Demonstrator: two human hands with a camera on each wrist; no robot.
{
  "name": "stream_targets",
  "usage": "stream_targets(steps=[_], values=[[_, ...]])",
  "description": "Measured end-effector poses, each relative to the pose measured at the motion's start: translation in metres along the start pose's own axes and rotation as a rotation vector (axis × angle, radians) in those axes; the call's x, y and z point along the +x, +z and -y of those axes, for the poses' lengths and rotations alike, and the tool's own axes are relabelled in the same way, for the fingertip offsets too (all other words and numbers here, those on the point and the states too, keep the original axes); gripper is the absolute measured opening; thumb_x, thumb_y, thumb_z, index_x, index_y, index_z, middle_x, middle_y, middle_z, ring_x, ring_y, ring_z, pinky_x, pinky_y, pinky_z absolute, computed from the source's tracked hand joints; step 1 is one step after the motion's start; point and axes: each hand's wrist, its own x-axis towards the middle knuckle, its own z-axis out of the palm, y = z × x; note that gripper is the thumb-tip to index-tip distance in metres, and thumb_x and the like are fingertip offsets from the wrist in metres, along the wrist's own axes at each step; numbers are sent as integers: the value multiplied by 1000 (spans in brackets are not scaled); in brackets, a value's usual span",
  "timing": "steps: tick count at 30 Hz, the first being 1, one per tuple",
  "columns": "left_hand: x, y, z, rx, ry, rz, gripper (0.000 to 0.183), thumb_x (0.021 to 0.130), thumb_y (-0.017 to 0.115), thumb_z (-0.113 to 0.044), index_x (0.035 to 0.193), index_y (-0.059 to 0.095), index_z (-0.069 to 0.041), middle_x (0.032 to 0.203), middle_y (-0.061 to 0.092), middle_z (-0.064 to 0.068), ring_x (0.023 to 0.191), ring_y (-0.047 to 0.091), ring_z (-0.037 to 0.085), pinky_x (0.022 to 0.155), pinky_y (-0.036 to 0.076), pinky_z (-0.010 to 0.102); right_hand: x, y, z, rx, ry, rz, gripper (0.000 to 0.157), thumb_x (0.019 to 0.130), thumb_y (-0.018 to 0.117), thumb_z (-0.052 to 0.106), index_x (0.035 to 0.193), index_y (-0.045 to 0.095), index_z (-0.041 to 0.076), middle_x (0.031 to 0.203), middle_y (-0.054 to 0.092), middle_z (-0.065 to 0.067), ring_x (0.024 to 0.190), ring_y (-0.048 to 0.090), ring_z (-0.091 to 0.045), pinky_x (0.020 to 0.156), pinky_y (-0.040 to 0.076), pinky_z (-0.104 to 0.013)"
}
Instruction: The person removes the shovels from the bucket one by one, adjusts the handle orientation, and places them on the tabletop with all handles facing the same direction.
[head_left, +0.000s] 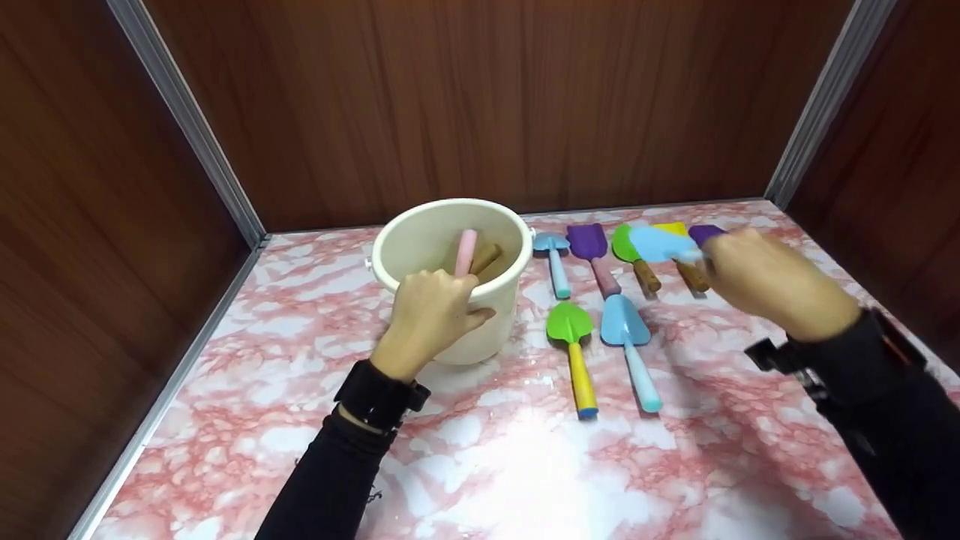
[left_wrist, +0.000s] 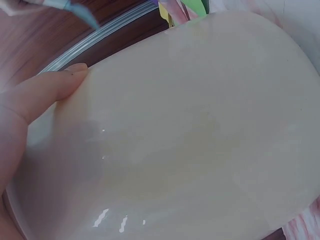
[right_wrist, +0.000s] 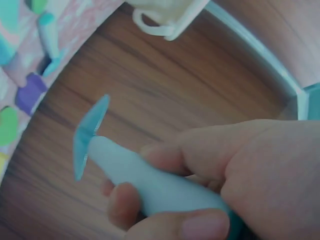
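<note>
My left hand (head_left: 435,307) grips the near rim of a cream bucket (head_left: 480,330), with the thumb on the outer wall; the other fingers are hidden behind the rim. Inside the bucket, a pink handle (head_left: 466,251) and a brown handle (head_left: 487,259) stick up. On the right, my right hand (head_left: 772,277) holds a light blue toy trowel (head_left: 660,244) in the air above the back row of tools. In the right wrist view, fingers and thumb wrap the pale handle (right_wrist: 155,180), the blue blade (right_wrist: 90,135) pointing away. The right hand is blurred in the head view.
Behind lie a small blue shovel (head_left: 551,241), a purple shovel (head_left: 588,241), a green trowel (head_left: 623,244) and others. Nearer are a green trowel with yellow handle (head_left: 579,375) and a blue trowel (head_left: 625,321). Brown wooden walls (head_left: 465,97) enclose the pink marbled table (head_left: 300,420).
</note>
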Motion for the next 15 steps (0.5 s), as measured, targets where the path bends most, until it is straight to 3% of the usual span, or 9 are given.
stream_targets(steps=[9, 15], values=[[-1, 1, 1, 6, -5, 1, 45, 79, 92, -51, 81, 73, -11, 59, 63, 10, 50, 63, 32, 42, 47, 44, -20, 36, -20, 33, 75, 137, 29, 101, 51, 9, 73, 57, 5, 65, 48, -7, 59, 48, -25, 58, 46, -46], [0, -1, 0, -22, -2, 14, 44, 81, 92, -50, 82, 73, -10, 59, 63, 9, 50, 63, 30, 43, 47, 43, -28, 60, -32, 60, 116, 260, 27, 99, 53, 8, 74, 61, 2, 70, 58, -11, 65, 57, -27, 69, 52, -52]])
